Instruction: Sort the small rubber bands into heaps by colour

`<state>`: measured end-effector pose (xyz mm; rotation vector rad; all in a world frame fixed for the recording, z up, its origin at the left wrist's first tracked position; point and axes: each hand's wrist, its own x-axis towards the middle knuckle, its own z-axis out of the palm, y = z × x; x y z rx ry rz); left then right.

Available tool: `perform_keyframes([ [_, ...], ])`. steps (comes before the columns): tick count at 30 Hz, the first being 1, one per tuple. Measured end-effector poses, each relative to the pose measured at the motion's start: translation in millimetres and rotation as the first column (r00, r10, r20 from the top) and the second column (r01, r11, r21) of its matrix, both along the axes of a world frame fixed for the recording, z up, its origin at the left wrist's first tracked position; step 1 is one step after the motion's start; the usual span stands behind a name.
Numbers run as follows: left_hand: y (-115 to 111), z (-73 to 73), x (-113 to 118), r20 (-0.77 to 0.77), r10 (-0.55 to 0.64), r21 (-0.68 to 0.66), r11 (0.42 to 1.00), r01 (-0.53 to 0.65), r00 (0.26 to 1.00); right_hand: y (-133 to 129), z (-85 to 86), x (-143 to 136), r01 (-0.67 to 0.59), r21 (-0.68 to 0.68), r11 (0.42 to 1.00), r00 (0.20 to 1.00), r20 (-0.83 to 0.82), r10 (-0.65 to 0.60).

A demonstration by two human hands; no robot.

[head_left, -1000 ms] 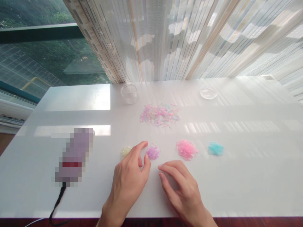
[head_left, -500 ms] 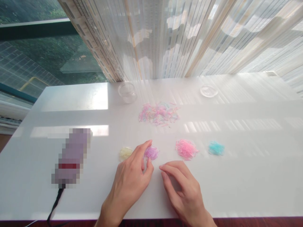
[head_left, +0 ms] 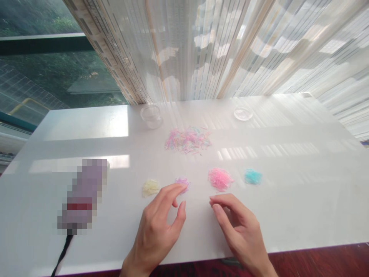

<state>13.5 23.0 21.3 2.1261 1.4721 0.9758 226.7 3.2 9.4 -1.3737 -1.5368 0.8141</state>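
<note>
My left hand (head_left: 167,217) hovers with thumb and forefinger apart, its fingertips over the near edge of a small pile of purple strand-like pieces (head_left: 182,181). To its right, my right hand (head_left: 239,223) is curled, thumb and fingertips close together; anything between them is too small to make out. Just beyond the right hand lies a larger pile of pink pieces (head_left: 220,179), with a turquoise pile (head_left: 253,176) beside it. Pale yellow pieces (head_left: 150,188) form another pile left of the purple one. Farther back, a mixed-colour heap (head_left: 188,140) of the same thin pieces is spread out.
At the back of the white table (head_left: 288,207) stand a clear round tub (head_left: 152,117) and a clear lid (head_left: 243,113). A pixelated purplish object (head_left: 85,192) with a black strap (head_left: 62,252) lies at left. Sheer curtains (head_left: 184,50) hang behind.
My right hand has moved right, away from my left hand. My left hand's thumb and forefinger remain apart near the purple pile. The whole view has shifted slightly.
</note>
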Motion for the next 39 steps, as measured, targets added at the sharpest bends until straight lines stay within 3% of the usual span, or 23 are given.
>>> perform_keyframes([
  [3, -8, -7.6, -1, 0.048, -0.010, 0.054, 0.999, 0.007, 0.999, 1, -2.9, 35, 0.141, 0.067, 0.988, 0.974, 0.169, -0.151],
  [6, -16, -15.4, -4, 0.075, -0.039, 0.076, 0.997, 0.033, 0.996, 12, -7.7, 74, 0.264, 0.311, 0.913, 0.844, 0.383, -0.375],
  [8, -18, -19.2, -7, 0.074, -0.057, 0.092, 0.995, 0.050, 0.996, 22, -11.7, 96, 0.237, 0.362, 0.901, 0.781, 0.481, -0.399],
  [11, -18, -21.3, -8, 0.085, -0.094, 0.103, 0.991, 0.085, 0.992, 35, -19.0, 117, 0.155, 0.285, 0.946, 0.774, 0.559, -0.295],
  [15, -14, -20.3, -7, 0.131, -0.104, 0.057, 0.994, 0.097, 0.986, 45, -27.4, 121, 0.030, 0.234, 0.972, 0.785, 0.597, -0.168],
  [24, -18, -23.1, -8, 0.178, -0.030, 0.049, 0.999, 0.022, 0.984, 62, -26.0, 116, -0.118, 0.313, 0.942, 0.807, 0.583, -0.093],
  [30, -15, -37.5, -8, 0.187, 0.044, 0.106, 0.992, -0.065, 0.981, 67, -35.0, 120, -0.071, 0.395, 0.916, 0.831, 0.531, -0.164],
  [35, -13, -50.0, -8, 0.169, 0.003, 0.101, 0.995, -0.020, 0.986, 66, -40.5, 122, -0.040, 0.419, 0.907, 0.848, 0.495, -0.192],
  [39, -12, -53.4, -4, 0.214, 0.027, 0.115, 0.992, -0.053, 0.976, 65, -41.9, 124, -0.038, 0.405, 0.914, 0.851, 0.492, -0.182],
])
